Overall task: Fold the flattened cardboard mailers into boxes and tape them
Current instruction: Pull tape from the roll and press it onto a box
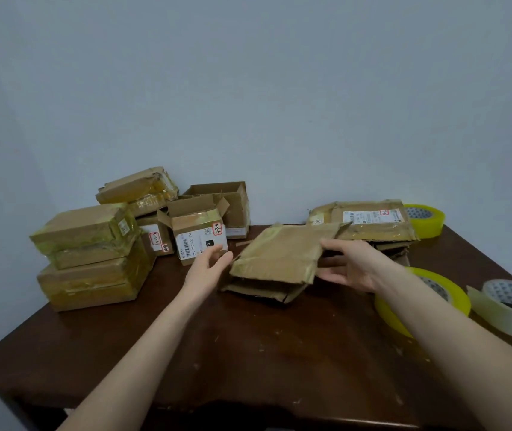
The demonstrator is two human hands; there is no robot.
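Head view: one flattened brown cardboard mailer (279, 259) lies between two hands, its long axis running hand to hand. The right hand (349, 265) pinches its right edge, thumb on top. The left hand (209, 264) touches its left edge with relaxed fingers. About six taped brown cardboard boxes (88, 236) crowd the space left of the left hand. Three tape rolls (426, 219) sit right of the right hand. The dark wooden counter (248, 353) stretches nearer than both hands to its front edge.

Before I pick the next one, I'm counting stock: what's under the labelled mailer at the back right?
Flattened cardboard sticks out beneath the labelled mailer at its front edge. How many pieces is unclear: that mailer covers most, and the held mailer blocks the left part.
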